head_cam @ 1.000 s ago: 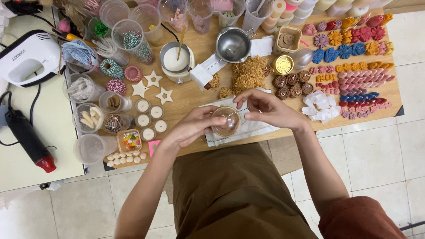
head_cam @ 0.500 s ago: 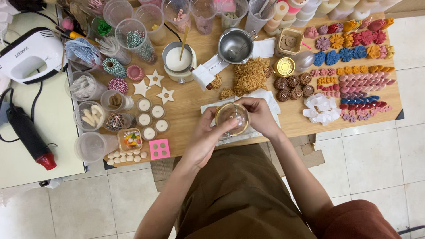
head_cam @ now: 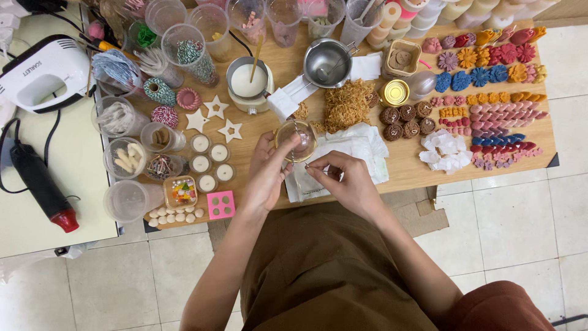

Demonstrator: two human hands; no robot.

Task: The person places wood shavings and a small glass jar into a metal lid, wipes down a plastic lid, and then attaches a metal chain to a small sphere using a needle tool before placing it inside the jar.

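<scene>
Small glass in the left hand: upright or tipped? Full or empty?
Tipped: the small glass, held by the left hand, turns its round mouth to the camera. It looks empty and see-through, but a thin layer cannot be ruled out.

view: we have one camera only, head-worn, so no second view shares any of the scene.
facing: we look almost straight down over the person's lap onto the wooden counter (head_cam: 392, 165).
top of frame: far edge of the counter with a row of plastic cups (head_cam: 196, 37).
bottom of frame: brown clothing and tiled floor (head_cam: 508, 233).
left edge: a second, pale counter (head_cam: 37, 202) with a white hand mixer (head_cam: 43, 70).
distance: mid-range, we see the whole wooden counter width.
centre: left hand (head_cam: 266, 175) and right hand (head_cam: 349, 181), forearms entering from below.
</scene>
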